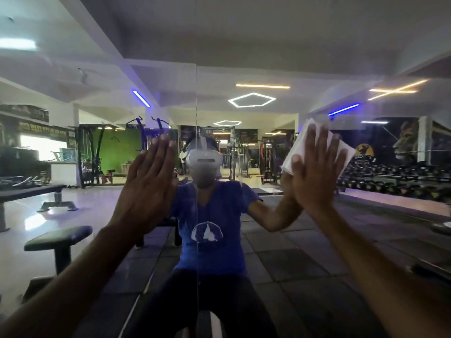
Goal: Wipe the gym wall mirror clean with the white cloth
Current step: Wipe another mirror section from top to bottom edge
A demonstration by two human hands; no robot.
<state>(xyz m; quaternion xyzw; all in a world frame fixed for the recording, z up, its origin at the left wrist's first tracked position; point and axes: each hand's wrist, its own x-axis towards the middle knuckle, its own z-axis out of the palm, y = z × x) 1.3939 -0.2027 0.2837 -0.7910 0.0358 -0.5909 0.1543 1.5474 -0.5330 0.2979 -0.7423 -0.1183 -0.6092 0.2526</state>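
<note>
Your right hand [314,172] presses the cloth [317,147] flat-fingered on the mirror [244,57], left hand [148,176] flat, empty; wiping looks underway, most glass left.

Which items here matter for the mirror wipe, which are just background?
Job: white folded cloth, pressed flat by right hand; large gym wall mirror; left hand, flat on the glass.

Background (reflected): black padded bench, round black stool, dumbbell rack.

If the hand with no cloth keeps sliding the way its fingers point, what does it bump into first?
Nothing, it seems. The left hand lies flat on the mirror with fingers pointing up. Above them only bare glass shows; the vertical seam is off to the right.
</note>
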